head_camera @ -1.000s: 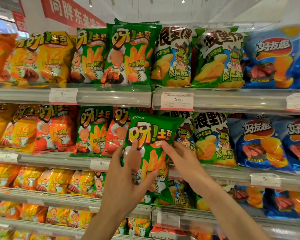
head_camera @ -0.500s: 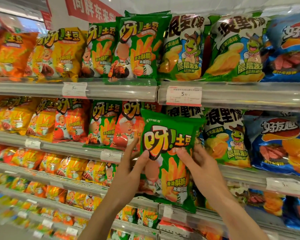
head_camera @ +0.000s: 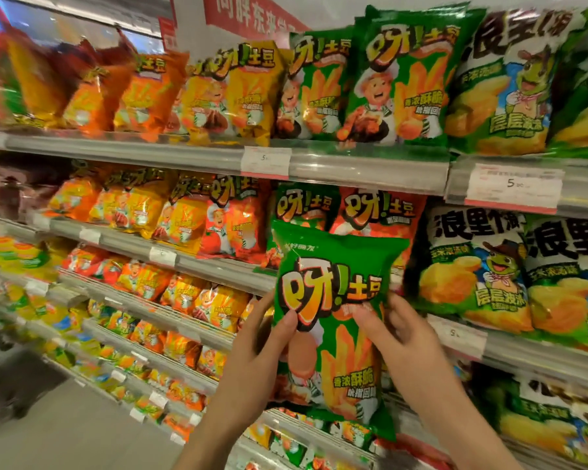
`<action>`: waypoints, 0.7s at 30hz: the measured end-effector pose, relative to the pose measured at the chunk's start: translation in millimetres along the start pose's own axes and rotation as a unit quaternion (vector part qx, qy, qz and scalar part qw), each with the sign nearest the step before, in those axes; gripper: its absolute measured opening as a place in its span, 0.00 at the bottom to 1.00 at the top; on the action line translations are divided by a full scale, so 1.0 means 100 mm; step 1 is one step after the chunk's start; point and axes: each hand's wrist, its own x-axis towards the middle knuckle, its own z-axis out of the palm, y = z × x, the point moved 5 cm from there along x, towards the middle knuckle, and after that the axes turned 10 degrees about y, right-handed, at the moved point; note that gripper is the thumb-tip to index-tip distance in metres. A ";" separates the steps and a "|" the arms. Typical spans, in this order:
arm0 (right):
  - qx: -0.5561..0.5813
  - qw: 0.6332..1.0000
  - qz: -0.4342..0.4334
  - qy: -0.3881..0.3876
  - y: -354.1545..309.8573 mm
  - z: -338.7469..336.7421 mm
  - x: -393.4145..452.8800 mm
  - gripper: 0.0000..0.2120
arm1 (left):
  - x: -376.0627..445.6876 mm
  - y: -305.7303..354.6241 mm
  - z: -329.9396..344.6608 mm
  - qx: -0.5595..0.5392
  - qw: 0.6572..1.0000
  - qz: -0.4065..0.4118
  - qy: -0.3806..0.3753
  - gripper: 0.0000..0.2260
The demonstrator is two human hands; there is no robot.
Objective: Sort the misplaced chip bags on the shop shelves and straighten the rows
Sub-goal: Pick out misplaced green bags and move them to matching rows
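Shop aisle, grey floor [head_camera: 65, 432] running off lower left, tiered shelves [head_camera: 197, 262] sloping away left, edges blurring. Price tags [head_camera: 513, 186] sitting in the rail strips.

Nearest: left hand [head_camera: 252, 361] and right hand [head_camera: 401, 340] both gripping one green bag [head_camera: 336, 320], fingers wrapping its side edges, thumbs pressing on the front near the logo. Bag is hanging upright in the air, in front of the second shelf's edge, not resting on any shelf.

Directly behind it, bag is partly covering a green bag and a red bag [head_camera: 381, 215] standing on the second shelf. Right of those, frog bags [head_camera: 469, 266] standing in a row, right hand just beside them. Left of the red bag, orange and yellow bags lining up along the same shelf.

Top shelf: two green bags [head_camera: 401, 79] of the same print standing side by side, yellow bags [head_camera: 238, 93] to their left, more frog bags to their right.

Farthest: red banner [head_camera: 252, 15] hanging above the top shelf.
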 end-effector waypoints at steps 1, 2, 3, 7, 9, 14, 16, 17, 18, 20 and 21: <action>0.001 1.000 0.001 0.002 -0.04 0.17 -0.02 0.13 | 0.04 -0.01 -0.18 -0.001 1.000 -0.003 0.004 0.19; 0.006 1.000 0.006 -0.005 -0.07 0.36 -0.03 0.10 | 0.08 -0.02 -0.37 -0.003 1.000 -0.006 0.010 0.19; 0.011 1.000 0.010 -0.012 -0.13 0.57 -0.05 0.10 | 0.12 -0.01 -0.56 -0.006 1.000 -0.006 0.017 0.18; 0.027 0.999 0.029 -0.025 -0.17 1.39 -0.07 0.10 | 0.29 -0.03 -1.32 -0.008 0.999 -0.005 0.037 0.17; 0.046 0.998 0.022 -0.043 -0.16 1.79 -0.06 0.22 | 0.38 -0.06 -1.70 -0.010 0.998 -0.009 0.059 0.18; 0.039 0.995 0.009 -0.091 -0.23 2.75 0.05 0.49 | 0.62 -0.09 -2.58 -0.014 0.992 -0.013 0.127 0.18; 0.041 0.992 0.005 -0.118 -0.26 3.13 0.10 0.43 | 0.75 -0.12 -2.89 -0.017 0.988 -0.014 0.154 0.16; 0.042 0.990 0.004 -0.136 -0.26 3.32 0.14 0.37 | 0.81 -0.13 -3.04 -0.017 0.986 -0.014 0.166 0.15; 0.039 0.988 0.003 -0.149 -0.27 3.49 0.17 0.37 | 0.88 -0.16 -3.17 -0.014 0.984 -0.017 0.176 0.14; 0.037 0.986 0.003 -0.163 -0.28 3.85 0.28 0.31 | 1.04 -0.20 -3.43 -0.005 0.980 -0.021 0.198 0.15; 0.038 0.984 0.007 -0.172 -0.27 4.02 0.34 0.24 | 1.13 -0.23 -3.57 -0.001 0.978 -0.022 0.207 0.15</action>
